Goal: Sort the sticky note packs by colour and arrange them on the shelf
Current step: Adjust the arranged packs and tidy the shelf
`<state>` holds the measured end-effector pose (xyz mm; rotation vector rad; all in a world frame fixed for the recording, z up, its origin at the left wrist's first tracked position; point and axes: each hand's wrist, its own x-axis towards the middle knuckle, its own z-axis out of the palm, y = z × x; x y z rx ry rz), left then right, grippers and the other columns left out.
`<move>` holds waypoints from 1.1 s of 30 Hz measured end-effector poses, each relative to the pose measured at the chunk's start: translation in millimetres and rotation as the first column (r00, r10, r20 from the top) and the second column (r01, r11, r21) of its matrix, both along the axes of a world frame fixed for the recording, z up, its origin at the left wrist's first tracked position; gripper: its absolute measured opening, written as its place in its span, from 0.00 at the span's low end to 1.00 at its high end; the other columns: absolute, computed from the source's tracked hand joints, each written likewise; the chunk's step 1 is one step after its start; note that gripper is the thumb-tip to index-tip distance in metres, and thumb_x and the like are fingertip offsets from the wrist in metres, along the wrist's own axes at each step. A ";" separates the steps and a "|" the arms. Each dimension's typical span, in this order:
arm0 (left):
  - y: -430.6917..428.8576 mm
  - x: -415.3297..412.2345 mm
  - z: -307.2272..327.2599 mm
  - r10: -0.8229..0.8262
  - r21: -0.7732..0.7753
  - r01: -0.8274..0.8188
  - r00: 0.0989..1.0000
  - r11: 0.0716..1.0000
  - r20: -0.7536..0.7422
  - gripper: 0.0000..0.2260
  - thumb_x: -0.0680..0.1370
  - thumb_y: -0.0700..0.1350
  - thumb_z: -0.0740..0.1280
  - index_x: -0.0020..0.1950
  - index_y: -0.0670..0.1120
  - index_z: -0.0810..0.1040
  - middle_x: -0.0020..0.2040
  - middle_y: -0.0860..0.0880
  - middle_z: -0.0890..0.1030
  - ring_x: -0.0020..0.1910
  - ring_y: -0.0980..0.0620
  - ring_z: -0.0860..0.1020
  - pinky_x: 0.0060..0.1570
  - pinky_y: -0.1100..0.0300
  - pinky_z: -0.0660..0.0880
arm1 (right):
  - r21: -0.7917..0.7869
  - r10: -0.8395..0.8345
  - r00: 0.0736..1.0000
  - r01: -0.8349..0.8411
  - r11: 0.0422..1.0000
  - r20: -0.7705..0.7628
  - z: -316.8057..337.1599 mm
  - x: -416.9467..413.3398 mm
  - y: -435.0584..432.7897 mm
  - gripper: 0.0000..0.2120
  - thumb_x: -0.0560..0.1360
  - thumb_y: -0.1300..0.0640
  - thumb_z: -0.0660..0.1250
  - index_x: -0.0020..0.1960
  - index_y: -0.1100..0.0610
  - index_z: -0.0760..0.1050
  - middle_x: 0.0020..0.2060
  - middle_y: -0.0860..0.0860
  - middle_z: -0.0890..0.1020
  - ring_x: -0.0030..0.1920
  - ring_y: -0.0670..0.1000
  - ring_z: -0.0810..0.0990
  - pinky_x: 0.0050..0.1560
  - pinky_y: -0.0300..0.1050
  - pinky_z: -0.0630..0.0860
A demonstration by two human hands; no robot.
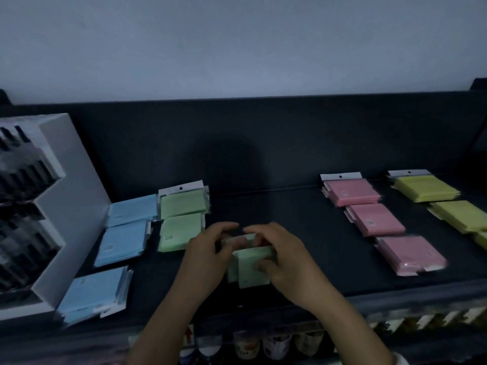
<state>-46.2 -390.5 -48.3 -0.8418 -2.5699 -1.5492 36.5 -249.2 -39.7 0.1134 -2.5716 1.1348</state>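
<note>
Left grip [208, 256], right grip [287, 259], green packs [253, 271] held between

On the shelf [290, 206] we've got a box [66, 206] far left, first column [122, 243] of three packs front to back just right of it, and second column [181, 222] of two just beside that, toward the back. Mid-front, right of those, left hand [208, 259] and right hand [287, 262] grip a stack [253, 270] between them. Third column [374, 219] of three sits well right, fourth column [458, 214] beyond it at the view's edge.
</note>
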 end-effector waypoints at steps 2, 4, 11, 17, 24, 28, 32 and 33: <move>0.6 1.1 -1.4 -0.050 0.046 0.047 0.996 0.998 0.067 0.09 0.76 0.45 0.67 0.51 0.59 0.75 0.49 0.61 0.78 0.50 0.66 0.76 0.43 0.77 0.70 | -0.051 -0.057 0.998 0.055 0.997 -0.035 -6.7 0.6 1.9 0.29 0.70 0.66 0.70 0.66 0.46 0.68 0.47 0.39 0.67 0.52 0.36 0.70 0.54 0.22 0.65; -1.9 3.3 -2.9 -0.106 0.101 0.092 0.984 0.991 0.141 0.08 0.77 0.45 0.65 0.52 0.59 0.75 0.50 0.61 0.79 0.49 0.70 0.76 0.42 0.79 0.70 | -0.077 -0.099 0.994 0.096 0.992 -0.034 -12.3 0.8 2.9 0.32 0.72 0.64 0.70 0.68 0.43 0.63 0.49 0.40 0.66 0.54 0.35 0.68 0.58 0.22 0.63; -9.2 15.7 -13.1 -0.259 0.248 0.184 0.912 0.951 0.318 0.16 0.74 0.58 0.56 0.60 0.59 0.72 0.56 0.58 0.78 0.53 0.64 0.76 0.52 0.69 0.73 | -0.154 -0.131 0.989 0.141 0.978 0.073 -24.5 -0.7 -3.0 0.17 0.77 0.59 0.64 0.60 0.42 0.65 0.60 0.42 0.68 0.60 0.40 0.69 0.57 0.23 0.65; -3.9 20.4 -22.9 -0.212 0.066 0.202 0.949 0.977 0.233 0.25 0.73 0.41 0.70 0.61 0.60 0.64 0.56 0.60 0.75 0.51 0.72 0.74 0.46 0.77 0.70 | -0.339 -0.190 0.981 0.191 0.921 0.035 -25.0 4.1 -12.5 0.15 0.74 0.63 0.67 0.49 0.45 0.67 0.46 0.47 0.76 0.46 0.44 0.76 0.45 0.39 0.76; 32.2 22.4 -18.6 -0.202 0.175 0.159 0.943 0.972 0.263 0.20 0.71 0.39 0.72 0.56 0.57 0.69 0.53 0.60 0.76 0.51 0.63 0.76 0.44 0.70 0.74 | -0.488 -0.377 0.910 0.411 0.770 0.171 -21.3 18.1 16.6 0.07 0.72 0.62 0.70 0.47 0.52 0.76 0.41 0.50 0.81 0.41 0.48 0.79 0.40 0.41 0.77; 68.1 21.8 -13.4 -0.260 0.161 0.221 0.922 0.962 0.288 0.16 0.71 0.39 0.71 0.56 0.51 0.75 0.48 0.56 0.78 0.46 0.62 0.76 0.41 0.75 0.72 | -0.325 -0.501 0.832 0.555 0.766 0.238 -13.0 33.7 48.0 0.05 0.68 0.54 0.70 0.43 0.53 0.78 0.37 0.49 0.83 0.40 0.52 0.80 0.46 0.50 0.75; 103.1 26.5 -25.6 -0.233 -0.025 0.245 0.946 0.969 0.223 0.16 0.75 0.46 0.68 0.62 0.48 0.74 0.57 0.52 0.78 0.56 0.56 0.75 0.57 0.65 0.71 | 0.200 -0.698 0.650 0.672 0.713 0.302 -22.6 39.2 64.1 0.14 0.76 0.48 0.60 0.53 0.57 0.77 0.51 0.57 0.80 0.55 0.58 0.76 0.53 0.47 0.70; 107.7 28.5 -30.8 -0.202 -0.125 0.219 0.969 0.968 0.139 0.15 0.76 0.49 0.66 0.63 0.49 0.74 0.59 0.52 0.78 0.59 0.54 0.74 0.61 0.60 0.70 | 0.345 -0.744 0.605 0.660 0.668 0.283 -25.3 40.2 63.9 0.18 0.77 0.46 0.57 0.56 0.58 0.76 0.56 0.58 0.77 0.58 0.59 0.72 0.56 0.48 0.68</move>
